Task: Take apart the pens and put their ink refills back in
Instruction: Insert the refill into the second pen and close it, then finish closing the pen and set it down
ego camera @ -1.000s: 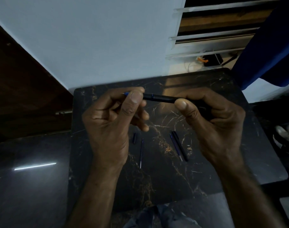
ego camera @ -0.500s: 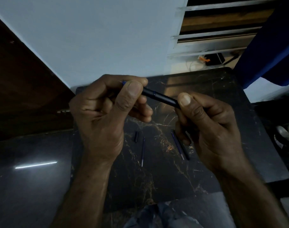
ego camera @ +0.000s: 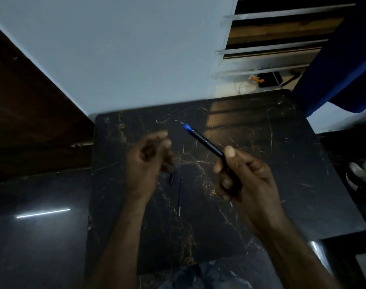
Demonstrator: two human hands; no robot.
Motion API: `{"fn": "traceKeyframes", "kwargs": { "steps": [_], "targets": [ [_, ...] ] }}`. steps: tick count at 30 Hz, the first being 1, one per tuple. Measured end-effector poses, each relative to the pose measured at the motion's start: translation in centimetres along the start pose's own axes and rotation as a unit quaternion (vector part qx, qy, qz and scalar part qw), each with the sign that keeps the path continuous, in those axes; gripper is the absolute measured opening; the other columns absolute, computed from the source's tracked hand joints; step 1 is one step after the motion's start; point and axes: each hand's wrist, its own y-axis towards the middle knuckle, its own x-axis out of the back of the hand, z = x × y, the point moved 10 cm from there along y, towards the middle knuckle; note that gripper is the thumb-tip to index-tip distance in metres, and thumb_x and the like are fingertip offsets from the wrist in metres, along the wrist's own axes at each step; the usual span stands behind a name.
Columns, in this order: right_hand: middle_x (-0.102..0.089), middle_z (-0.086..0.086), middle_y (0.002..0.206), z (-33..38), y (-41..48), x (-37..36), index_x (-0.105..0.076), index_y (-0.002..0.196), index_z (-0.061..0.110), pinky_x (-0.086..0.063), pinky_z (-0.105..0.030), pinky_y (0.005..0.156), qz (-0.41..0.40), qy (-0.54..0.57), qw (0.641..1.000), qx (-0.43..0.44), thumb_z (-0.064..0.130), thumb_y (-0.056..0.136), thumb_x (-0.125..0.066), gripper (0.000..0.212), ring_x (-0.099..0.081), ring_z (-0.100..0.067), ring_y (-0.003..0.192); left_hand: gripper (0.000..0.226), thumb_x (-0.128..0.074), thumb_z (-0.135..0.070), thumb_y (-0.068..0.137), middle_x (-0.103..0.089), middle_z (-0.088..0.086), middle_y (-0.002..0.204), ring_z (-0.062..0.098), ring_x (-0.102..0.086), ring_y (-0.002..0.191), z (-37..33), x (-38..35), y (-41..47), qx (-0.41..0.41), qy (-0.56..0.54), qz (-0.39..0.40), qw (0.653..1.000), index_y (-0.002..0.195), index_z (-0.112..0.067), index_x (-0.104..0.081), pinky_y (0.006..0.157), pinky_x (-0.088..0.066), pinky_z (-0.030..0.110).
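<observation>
- The table, a dark marble-patterned slab with gold veining, fills the middle of the view; its near edge is hidden behind both forearms and a bit of blue cloth at the bottom of the frame.
- The right hand is closed around the lower part of a black pen, thumb pressed along the barrel. The pen slants up and to the left above the table, and its blue tip end stands clear of the fist. The rear end of the pen is buried in the palm and cannot be seen.
- The left hand is motion-blurred, fingers loosely curled with thumb and forefinger near each other. Whether it pinches anything cannot be told. It is apart from the pen.
- A thin ink refill lies on the table between the two wrists, running roughly toward the viewer.
- A short dark pen piece lies just left of the refill's far end, partly under the left hand's fingers; its exact kind is hard to make out.
</observation>
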Motion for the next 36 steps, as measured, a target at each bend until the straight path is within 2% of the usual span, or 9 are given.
{"fn": "traceKeyframes", "kwargs": {
  "steps": [2, 4, 9, 13, 15, 18, 22, 25, 36],
  "targets": [
    [-0.046, -0.005, 0.061, -1.4, -0.5, 0.7, -0.077, 0.081, 0.015, -0.038, -0.027, 0.048, -0.016, 0.019, 1.000, -0.016, 0.051, 0.095, -0.067, 0.039, -0.042, -0.011, 0.053, 0.031, -0.086, -0.033, 0.094, -0.082, -0.001, 0.092, 0.018, -0.079, 0.077, 6.0, 1.1, -1.4, 0.076, 0.242, -0.052, 0.966, 0.118, -0.016, -0.077, 0.067, -0.066, 0.038],
    [-0.054, 0.000, 0.062, -2.5, -0.8, 1.2, -0.080, 0.088, 0.016, -0.041, -0.024, 0.050, -0.020, 0.043, 0.999, -0.026, 0.050, 0.096, -0.068, 0.037, -0.048, -0.009, 0.054, 0.033, -0.085, -0.032, 0.095, -0.081, -0.001, 0.103, 0.020, -0.078, 0.092, 11.2, 0.9, -2.3, 0.138, 0.400, 0.003, 0.906, 0.122, -0.017, -0.075, 0.083, -0.063, 0.037],
    [-0.072, -0.005, 0.069, -3.4, -1.3, 1.2, -0.077, 0.095, 0.020, -0.046, -0.022, 0.053, -0.007, 0.054, 0.998, -0.030, 0.047, 0.095, -0.064, 0.030, -0.059, -0.011, 0.059, 0.031, -0.083, -0.042, 0.094, -0.075, -0.007, 0.108, 0.017, -0.073, 0.099, 16.4, 1.4, -3.2, 0.205, 0.477, 0.034, 0.854, 0.118, -0.026, -0.071, 0.083, -0.058, 0.034],
    [-0.079, -0.015, 0.080, -3.3, -1.2, 0.4, -0.061, 0.104, 0.007, -0.047, -0.024, 0.054, 0.042, 0.001, 0.999, -0.013, 0.037, 0.103, -0.055, 0.031, -0.059, -0.019, 0.062, 0.022, -0.079, -0.038, 0.098, -0.078, -0.005, 0.105, 0.018, -0.076, 0.097, 16.9, 1.6, -2.7, 0.221, 0.509, 0.032, 0.831, 0.113, -0.023, -0.075, 0.085, -0.063, 0.039],
    [-0.077, -0.014, 0.078, -3.6, -1.3, 0.3, -0.058, 0.106, 0.006, -0.045, -0.025, 0.053, 0.055, -0.039, 0.998, -0.002, 0.032, 0.107, -0.053, 0.026, -0.060, -0.019, 0.061, 0.021, -0.080, -0.033, 0.099, -0.080, -0.002, 0.097, 0.019, -0.077, 0.089, 15.9, 1.8, -2.4, 0.257, 0.432, -0.007, 0.864, 0.112, -0.017, -0.078, 0.082, -0.066, 0.041],
    [-0.061, 0.003, 0.070, -3.7, -1.7, 0.8, -0.062, 0.106, 0.023, -0.041, -0.022, 0.055, 0.032, -0.104, 0.993, 0.034, 0.034, 0.109, -0.056, 0.013, -0.051, -0.008, 0.058, 0.009, -0.077, -0.014, 0.102, -0.080, 0.005, 0.087, 0.019, -0.079, 0.078, 10.8, -0.4, -1.6, 0.288, 0.041, -0.088, 0.953, 0.104, -0.005, -0.079, 0.068, -0.067, 0.033],
    [-0.048, 0.010, 0.067, -2.1, -2.5, 1.4, -0.064, 0.109, 0.037, -0.036, -0.036, 0.049, -0.043, -0.205, 0.971, 0.112, 0.048, 0.109, -0.055, 0.014, -0.042, -0.008, 0.055, 0.008, -0.080, -0.017, 0.099, -0.084, 0.007, 0.100, 0.016, -0.084, 0.089, -2.5, -4.8, 0.4, 0.149, -0.230, -0.028, 0.961, 0.102, -0.019, -0.087, 0.072, -0.065, 0.024],
    [-0.052, 0.001, 0.066, 0.6, -3.0, 0.4, -0.061, 0.108, 0.048, -0.042, -0.047, 0.042, -0.076, -0.251, 0.948, 0.178, 0.059, 0.110, -0.052, 0.015, -0.048, -0.017, 0.050, 0.015, -0.070, -0.013, 0.102, -0.082, 0.007, 0.099, 0.018, -0.083, 0.090, -9.9, -6.8, 0.7, 0.076, -0.284, 0.010, 0.956, 0.112, -0.010, -0.080, 0.075, -0.065, 0.024],
    [-0.053, 0.002, 0.070, 6.2, -4.5, -1.7, -0.058, 0.106, 0.032, -0.041, -0.038, 0.043, -0.091, -0.262, 0.918, 0.284, 0.049, 0.112, -0.052, 0.019, -0.049, -0.015, 0.051, 0.019, -0.062, -0.009, 0.102, -0.081, 0.002, 0.092, 0.016, -0.081, 0.085, -17.0, -7.6, -0.3, -0.024, -0.229, 0.024, 0.973, 0.116, -0.005, -0.074, 0.078, -0.064, 0.027]
  ]
}}
